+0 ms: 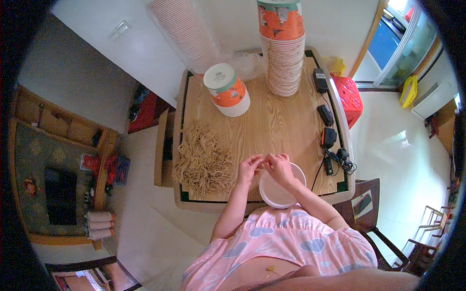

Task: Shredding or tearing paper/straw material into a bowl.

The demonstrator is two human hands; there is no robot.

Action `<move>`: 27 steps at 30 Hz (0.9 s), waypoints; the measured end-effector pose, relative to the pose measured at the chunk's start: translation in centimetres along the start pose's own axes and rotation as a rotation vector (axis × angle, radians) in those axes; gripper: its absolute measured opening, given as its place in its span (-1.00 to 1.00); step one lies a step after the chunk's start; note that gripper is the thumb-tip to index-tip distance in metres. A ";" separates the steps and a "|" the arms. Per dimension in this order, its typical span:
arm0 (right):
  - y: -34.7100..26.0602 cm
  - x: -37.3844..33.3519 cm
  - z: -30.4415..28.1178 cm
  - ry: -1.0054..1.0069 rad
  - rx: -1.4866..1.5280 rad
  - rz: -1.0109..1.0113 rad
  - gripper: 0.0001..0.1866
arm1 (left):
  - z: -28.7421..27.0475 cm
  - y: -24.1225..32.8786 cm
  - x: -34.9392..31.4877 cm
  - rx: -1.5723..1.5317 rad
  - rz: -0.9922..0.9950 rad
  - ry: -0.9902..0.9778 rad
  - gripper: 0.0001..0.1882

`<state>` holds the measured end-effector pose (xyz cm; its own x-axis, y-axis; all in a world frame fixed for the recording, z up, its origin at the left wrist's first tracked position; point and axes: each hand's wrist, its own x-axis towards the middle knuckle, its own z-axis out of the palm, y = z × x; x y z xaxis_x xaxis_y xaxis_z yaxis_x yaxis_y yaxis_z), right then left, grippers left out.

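Note:
My left hand [249, 169] and my right hand [279, 169] meet above the table's near edge, fingers pinched together. Whatever the fingertips hold is too small to make out. Beneath my right hand and wrist is a round white paper tub [276, 194], its open mouth facing me, close against my body. Left of my left hand lies a heap of tan twisted cords [204, 162]. Farther back, a few orange-and-green printed paper tubs [228, 94] stand upside down, nested together.
A tall nested stack of tubs [284, 58] rises at the table's back, beside a bagged stack of white tubs [184, 31]. Black power adapters and cables [328, 138] line the right edge. A red stool [347, 99] and a dark chair [366, 203] flank the table's right.

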<state>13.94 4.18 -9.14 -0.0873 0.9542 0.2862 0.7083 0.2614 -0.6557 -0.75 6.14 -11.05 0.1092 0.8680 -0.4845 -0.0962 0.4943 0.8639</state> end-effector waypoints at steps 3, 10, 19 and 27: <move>0.0 0.0 0.2 -0.045 -0.021 0.000 -0.93 | -0.3 -0.3 -0.1 0.063 -0.019 0.003 -0.79; -0.4 -0.1 -0.8 -0.070 0.054 0.022 -0.90 | -0.4 -2.3 -0.6 -0.041 0.002 -0.065 -0.76; 0.7 0.5 -2.7 -0.169 0.184 0.015 -0.84 | 1.2 -1.0 0.1 -0.466 0.051 0.073 -0.87; 0.7 0.1 -1.7 -0.136 0.042 -0.075 -0.91 | 0.9 0.0 0.8 -0.423 -0.053 -0.045 -0.84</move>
<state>15.60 4.20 -8.42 -0.2350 0.9418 0.2402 0.6663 0.3360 -0.6657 0.26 6.78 -11.31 0.1668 0.8426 -0.5120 -0.4855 0.5222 0.7012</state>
